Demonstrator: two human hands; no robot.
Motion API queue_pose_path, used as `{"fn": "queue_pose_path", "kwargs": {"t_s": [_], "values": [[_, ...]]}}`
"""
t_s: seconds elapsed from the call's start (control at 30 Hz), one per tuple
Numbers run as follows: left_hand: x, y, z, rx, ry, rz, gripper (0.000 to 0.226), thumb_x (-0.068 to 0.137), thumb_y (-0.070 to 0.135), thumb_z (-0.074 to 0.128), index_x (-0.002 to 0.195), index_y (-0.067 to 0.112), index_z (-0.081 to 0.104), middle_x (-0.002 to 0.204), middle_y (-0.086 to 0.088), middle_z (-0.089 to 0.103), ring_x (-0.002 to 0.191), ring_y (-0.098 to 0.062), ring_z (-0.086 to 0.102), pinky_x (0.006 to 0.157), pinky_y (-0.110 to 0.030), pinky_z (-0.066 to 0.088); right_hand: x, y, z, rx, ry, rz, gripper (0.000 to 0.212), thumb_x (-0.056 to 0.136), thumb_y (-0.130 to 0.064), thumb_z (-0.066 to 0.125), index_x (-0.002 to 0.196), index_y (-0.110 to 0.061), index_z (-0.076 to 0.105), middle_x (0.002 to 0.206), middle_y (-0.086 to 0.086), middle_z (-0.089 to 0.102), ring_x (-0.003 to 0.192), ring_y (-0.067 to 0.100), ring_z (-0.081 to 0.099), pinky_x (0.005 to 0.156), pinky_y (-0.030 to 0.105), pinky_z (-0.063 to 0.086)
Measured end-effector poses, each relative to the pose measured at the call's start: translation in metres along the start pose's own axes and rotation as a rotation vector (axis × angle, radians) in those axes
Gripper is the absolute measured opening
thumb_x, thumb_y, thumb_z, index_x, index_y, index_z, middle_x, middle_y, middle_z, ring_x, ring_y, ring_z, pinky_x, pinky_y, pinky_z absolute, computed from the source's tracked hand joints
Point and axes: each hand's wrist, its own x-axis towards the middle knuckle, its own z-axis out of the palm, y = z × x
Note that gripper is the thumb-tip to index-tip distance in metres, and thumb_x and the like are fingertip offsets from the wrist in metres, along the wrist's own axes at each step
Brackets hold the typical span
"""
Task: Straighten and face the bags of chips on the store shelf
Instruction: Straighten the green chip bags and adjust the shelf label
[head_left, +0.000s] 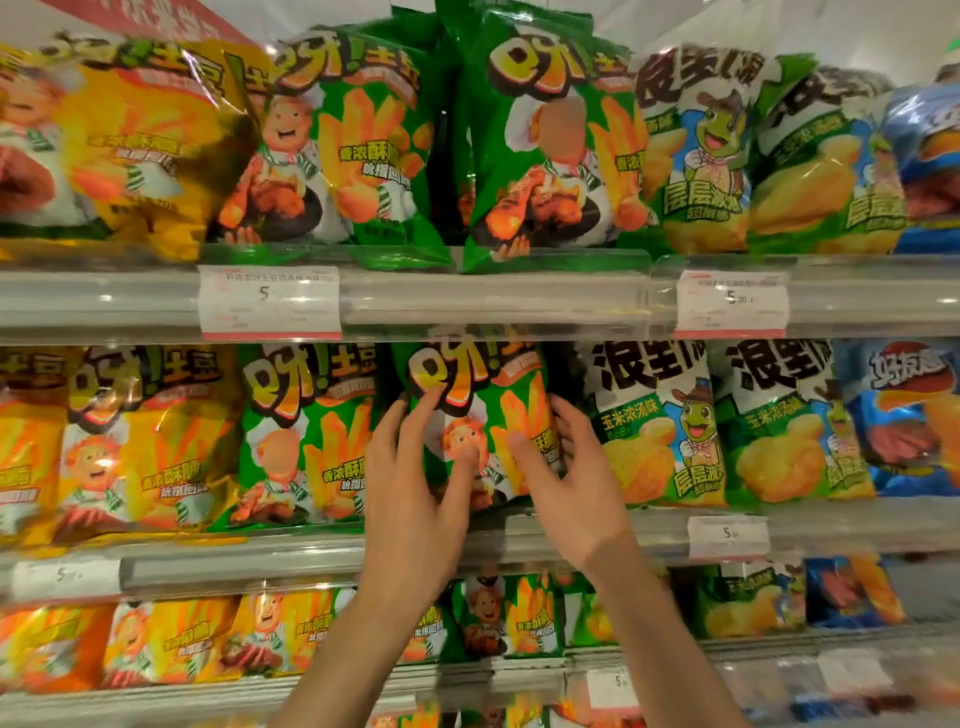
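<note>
A green chip bag (483, 379) with a cartoon chef and fries stands on the middle shelf (249, 564), upright and facing me. My left hand (415, 499) lies against its left side, fingers spread on the front. My right hand (566, 478) clasps its right edge, thumb on the front and fingers behind. A matching green bag (306, 436) stands just to the left. White-and-green frog bags (654, 426) stand to the right.
The top shelf (493, 301) carries yellow (130, 140), green (550, 145) and frog bags, with price tags (270, 301) on its clear rail. Blue bags (909, 415) fill the far right. A lower shelf (467, 618) holds smaller bags.
</note>
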Motion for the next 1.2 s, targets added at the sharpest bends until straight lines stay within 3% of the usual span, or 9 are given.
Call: {"fn": "queue_pose_path", "kwargs": {"t_s": [0.13, 0.3, 0.43, 0.53, 0.7, 0.83, 0.97, 1.07, 1.2], "values": [[-0.004, 0.004, 0.008, -0.074, 0.004, -0.036, 0.07, 0.094, 0.04, 0.064, 0.153, 0.029, 0.029, 0.153, 0.012, 0.033, 0.144, -0.003, 0.028, 0.115, -0.023, 0.028, 0.002, 0.005, -0.005, -0.012, -0.084, 0.062, 0.068, 0.092, -0.046, 0.063, 0.15, -0.029, 0.032, 0.121, -0.021, 0.054, 0.12, 0.004, 0.053, 0.103, 0.028, 0.044], [0.015, 0.014, 0.0, -0.347, -0.066, -0.335, 0.094, 0.088, 0.046, 0.068, 0.158, 0.031, 0.008, 0.161, 0.012, 0.023, 0.146, -0.003, 0.023, 0.116, -0.029, 0.027, 0.029, -0.002, -0.011, -0.006, -0.118, 0.059, 0.104, 0.069, -0.084, 0.058, 0.154, -0.035, 0.024, 0.139, -0.019, 0.052, 0.127, 0.004, 0.052, 0.11, 0.039, 0.044], [0.038, 0.02, 0.002, -0.352, -0.198, -0.452, 0.083, 0.09, 0.053, 0.063, 0.154, 0.023, 0.019, 0.141, 0.011, 0.043, 0.128, -0.007, 0.042, 0.096, -0.024, 0.035, 0.045, -0.014, -0.007, -0.011, -0.18, 0.11, 0.082, 0.081, -0.077, 0.054, 0.148, -0.035, 0.033, 0.123, -0.021, 0.056, 0.121, 0.009, 0.054, 0.097, 0.03, 0.044], [0.044, 0.022, 0.006, -0.399, -0.248, -0.527, 0.084, 0.093, 0.053, 0.059, 0.156, 0.019, 0.015, 0.125, 0.014, 0.037, 0.114, -0.003, 0.035, 0.09, -0.024, 0.031, 0.042, -0.017, -0.001, 0.028, -0.188, 0.158, 0.068, 0.087, -0.072, 0.05, 0.142, -0.034, 0.035, 0.104, -0.025, 0.051, 0.097, 0.001, 0.054, 0.079, 0.023, 0.04], [0.051, 0.01, 0.004, -0.455, -0.173, -0.531, 0.093, 0.087, 0.06, 0.06, 0.159, 0.028, 0.011, 0.143, 0.007, 0.04, 0.124, -0.007, 0.039, 0.096, -0.027, 0.033, 0.033, -0.019, 0.014, -0.02, -0.138, 0.174, 0.086, 0.08, -0.084, 0.042, 0.144, -0.027, 0.031, 0.124, -0.004, 0.057, 0.106, 0.015, 0.059, 0.079, 0.022, 0.052], [0.054, 0.006, 0.01, -0.484, -0.21, -0.491, 0.096, 0.076, 0.071, 0.056, 0.156, 0.033, 0.02, 0.138, 0.012, 0.043, 0.126, -0.008, 0.044, 0.1, -0.029, 0.037, 0.022, -0.015, 0.015, -0.093, -0.048, 0.136, 0.116, 0.062, -0.1, 0.029, 0.149, -0.024, 0.024, 0.137, -0.001, 0.051, 0.126, 0.022, 0.052, 0.107, 0.046, 0.044], [0.053, 0.001, 0.018, -0.468, -0.258, -0.464, 0.092, 0.078, 0.072, 0.055, 0.154, 0.028, 0.029, 0.136, 0.01, 0.052, 0.121, -0.008, 0.051, 0.089, -0.02, 0.042, 0.023, -0.008, 0.012, -0.137, -0.01, 0.121, 0.114, 0.067, -0.096, 0.031, 0.152, -0.021, 0.022, 0.144, 0.001, 0.045, 0.133, 0.023, 0.045, 0.111, 0.047, 0.039], [0.055, -0.002, 0.019, -0.425, -0.277, -0.467, 0.09, 0.084, 0.072, 0.056, 0.156, 0.028, 0.025, 0.14, 0.012, 0.048, 0.125, -0.007, 0.048, 0.098, -0.027, 0.041, 0.034, -0.007, 0.01, -0.152, -0.029, 0.149, 0.119, 0.064, -0.097, 0.033, 0.152, -0.019, 0.022, 0.142, 0.002, 0.047, 0.132, 0.025, 0.048, 0.109, 0.047, 0.041], [0.053, 0.006, 0.017, -0.405, -0.194, -0.388, 0.083, 0.091, 0.053, 0.059, 0.157, 0.034, 0.011, 0.122, 0.026, 0.046, 0.117, -0.001, 0.044, 0.071, 0.001, 0.039, 0.031, -0.007, 0.0, -0.143, -0.077, 0.096, 0.115, 0.067, -0.096, 0.033, 0.157, -0.03, 0.008, 0.156, -0.004, 0.038, 0.14, 0.02, 0.041, 0.113, 0.046, 0.038]]}}
